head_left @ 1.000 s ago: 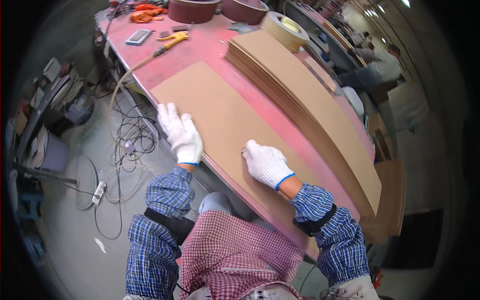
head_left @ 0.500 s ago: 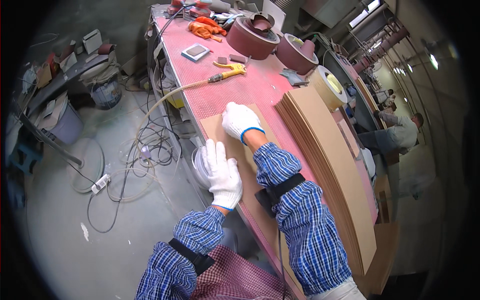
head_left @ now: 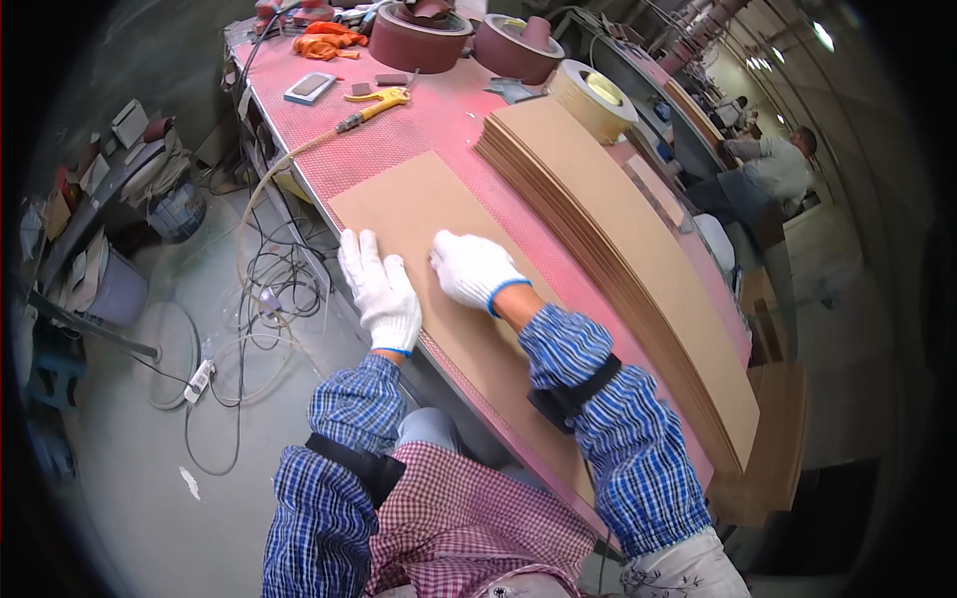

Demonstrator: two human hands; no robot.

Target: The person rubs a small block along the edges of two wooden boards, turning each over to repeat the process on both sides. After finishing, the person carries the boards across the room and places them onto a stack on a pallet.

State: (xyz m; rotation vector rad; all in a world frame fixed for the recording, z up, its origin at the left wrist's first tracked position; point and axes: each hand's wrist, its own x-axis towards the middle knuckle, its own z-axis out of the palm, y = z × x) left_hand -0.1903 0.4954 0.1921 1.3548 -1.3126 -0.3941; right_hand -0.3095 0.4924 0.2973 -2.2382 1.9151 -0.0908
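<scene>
A long brown board (head_left: 394, 204) lies flat along the left side of the pink-topped bench. My left hand (head_left: 384, 294), in a white knit glove with fingers stretched out, rests on its left edge. To the right, my right hand (head_left: 477, 269), gloved likewise, is closed and pressed down on the board's surface. Its curled fingers hide whatever they hold, if anything. Right of the board stands a stack of similar brown boards (head_left: 618, 239), apart from both hands.
Beyond the board lie a yellow air gun (head_left: 384, 100) with its hose, a small blue-and-white box (head_left: 310, 88) and orange gloves (head_left: 327, 42). Rolls of dark red abrasive (head_left: 419, 40) and a tan roll (head_left: 593, 100) stand behind. Cables (head_left: 279, 269) tangle on the floor. A co-worker (head_left: 773, 174) sits far right.
My right hand has moved from near the board's far end back toward me, still closed. My left hand stays at the left edge. The whole view has shifted, showing more of the board.
</scene>
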